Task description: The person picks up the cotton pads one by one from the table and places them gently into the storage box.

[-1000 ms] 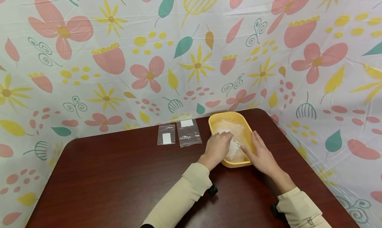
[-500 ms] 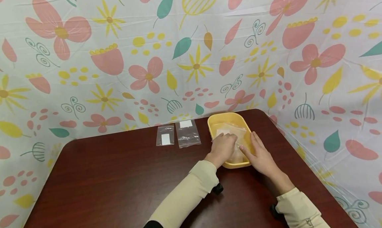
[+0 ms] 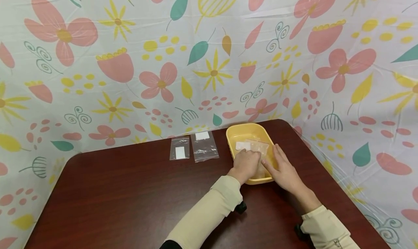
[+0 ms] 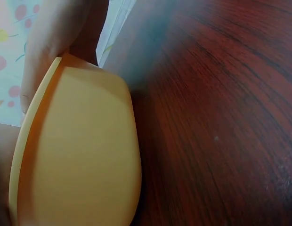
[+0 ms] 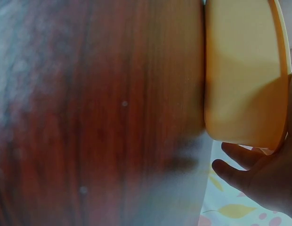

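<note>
A yellow plastic tray (image 3: 232, 142) stands at the back right of the table, holding several clear zip-lock bags (image 3: 261, 147) and a white paper piece (image 3: 243, 146). Inside it, my left hand (image 3: 245, 165) has its fingers curled down among the bags and appears to grip a zip-lock bag; its fingertips are hidden. My right hand (image 3: 287, 174) rests against the tray's right side, thumb reaching over the rim inside and fingers nearly straight along the outer wall. In the right wrist view, two fingers (image 5: 231, 174) extend past the tray's end.
Left of the tray, two clear zip-lock bags lie flat on the dark wooden table (image 3: 130, 191): a smaller one (image 3: 185, 147) and a larger one (image 3: 205, 149), each with a white rectangle. A flower-patterned cloth (image 3: 209, 60) hangs right behind the table.
My left hand has shifted slightly right and down inside the tray, and the bags in it have moved, with the white paper piece now more exposed. My right hand stays nearly in place.
</note>
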Demonstrator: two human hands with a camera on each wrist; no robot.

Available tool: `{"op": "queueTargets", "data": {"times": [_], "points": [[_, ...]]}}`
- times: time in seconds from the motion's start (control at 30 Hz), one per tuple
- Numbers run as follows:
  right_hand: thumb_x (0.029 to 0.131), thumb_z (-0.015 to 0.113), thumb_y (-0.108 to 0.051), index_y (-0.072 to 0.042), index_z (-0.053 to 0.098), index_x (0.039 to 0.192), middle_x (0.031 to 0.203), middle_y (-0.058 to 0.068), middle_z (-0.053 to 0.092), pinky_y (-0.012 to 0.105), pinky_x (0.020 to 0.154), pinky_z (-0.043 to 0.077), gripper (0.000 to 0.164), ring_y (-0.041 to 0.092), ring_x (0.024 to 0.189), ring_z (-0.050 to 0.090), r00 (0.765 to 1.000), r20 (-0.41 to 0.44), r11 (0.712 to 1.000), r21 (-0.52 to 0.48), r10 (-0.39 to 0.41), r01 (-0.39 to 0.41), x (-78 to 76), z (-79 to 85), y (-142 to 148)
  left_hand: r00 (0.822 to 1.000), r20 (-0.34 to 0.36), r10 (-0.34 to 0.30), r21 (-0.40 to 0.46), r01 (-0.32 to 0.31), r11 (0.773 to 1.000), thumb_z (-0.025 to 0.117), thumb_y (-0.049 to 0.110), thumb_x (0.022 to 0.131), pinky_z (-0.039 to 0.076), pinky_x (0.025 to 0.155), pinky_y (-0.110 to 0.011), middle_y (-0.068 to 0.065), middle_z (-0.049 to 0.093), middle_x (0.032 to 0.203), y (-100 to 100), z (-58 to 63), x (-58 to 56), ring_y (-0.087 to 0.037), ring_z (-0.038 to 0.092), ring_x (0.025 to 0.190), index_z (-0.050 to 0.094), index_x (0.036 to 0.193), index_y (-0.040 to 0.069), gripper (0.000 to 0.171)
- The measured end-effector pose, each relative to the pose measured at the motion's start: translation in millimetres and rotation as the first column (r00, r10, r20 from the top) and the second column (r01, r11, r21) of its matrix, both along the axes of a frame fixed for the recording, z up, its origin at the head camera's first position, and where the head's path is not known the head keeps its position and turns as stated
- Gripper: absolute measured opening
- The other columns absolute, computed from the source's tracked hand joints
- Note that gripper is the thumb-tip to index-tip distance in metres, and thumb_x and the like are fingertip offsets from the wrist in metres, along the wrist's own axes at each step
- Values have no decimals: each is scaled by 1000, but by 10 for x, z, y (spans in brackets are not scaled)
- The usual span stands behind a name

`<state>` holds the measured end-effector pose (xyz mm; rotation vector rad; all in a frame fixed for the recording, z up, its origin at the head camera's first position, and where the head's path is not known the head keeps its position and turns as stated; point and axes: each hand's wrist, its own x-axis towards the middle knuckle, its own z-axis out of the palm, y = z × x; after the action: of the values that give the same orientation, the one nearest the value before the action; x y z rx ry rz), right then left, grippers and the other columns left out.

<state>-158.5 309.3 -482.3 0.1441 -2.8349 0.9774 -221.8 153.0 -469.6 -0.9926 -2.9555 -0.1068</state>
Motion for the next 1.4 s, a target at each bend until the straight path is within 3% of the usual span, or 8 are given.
{"op": "queueTargets", "data": {"times": [0.17,0.4,0.73,0.97,1.2,1.4], "points": [[103,54,-46,8,15,157,165,25,9,67,112,25,87,45,148,16,1000,1,1000,0,-4,4,-8,-8,-4,1000,15,4,-31,-4,1000,64,20,100,41,108,-30,12,73,101,0,-12,-8,-9,67,98,72,106,28,13],[103,54,-47,8,14,157,165,24,8,67,112,24,87,45,149,16,1000,9,1000,-4,-5,5,-6,-10,-13,1000,23,6,-66,-5,998,65,25,99,49,92,-28,11,72,99,-7,-24,-2,-11,67,92,72,106,28,11],[103,54,-47,9,15,156,165,26,9,67,111,25,87,46,148,16,1000,3,1000,-9,2,-1,3,-11,-22,1000,21,9,-12,-9,1000,55,37,104,46,98,-31,11,73,98,-14,-32,16,-11,67,95,74,106,27,21],[103,54,-46,10,14,156,165,26,7,69,109,26,87,47,148,16,1000,7,1000,-6,12,-12,-3,-3,-5,1000,-13,-19,60,19,998,51,36,106,41,109,-37,11,72,93,-29,-18,43,-7,68,95,74,101,27,25],[103,54,-46,10,15,156,164,27,8,68,110,25,87,47,148,16,1000,-1,1000,4,6,-6,-16,-3,4,997,-65,-36,85,41,996,50,34,106,41,110,-38,12,73,94,-134,39,101,-7,68,97,75,99,27,27],[103,54,-45,11,14,155,163,29,9,68,111,24,87,47,148,15,1000,-2,1000,0,10,-10,-10,4,6,997,-66,-36,118,44,992,51,33,105,40,112,-39,12,73,102,-261,45,173,-7,65,106,76,104,24,26]]}}
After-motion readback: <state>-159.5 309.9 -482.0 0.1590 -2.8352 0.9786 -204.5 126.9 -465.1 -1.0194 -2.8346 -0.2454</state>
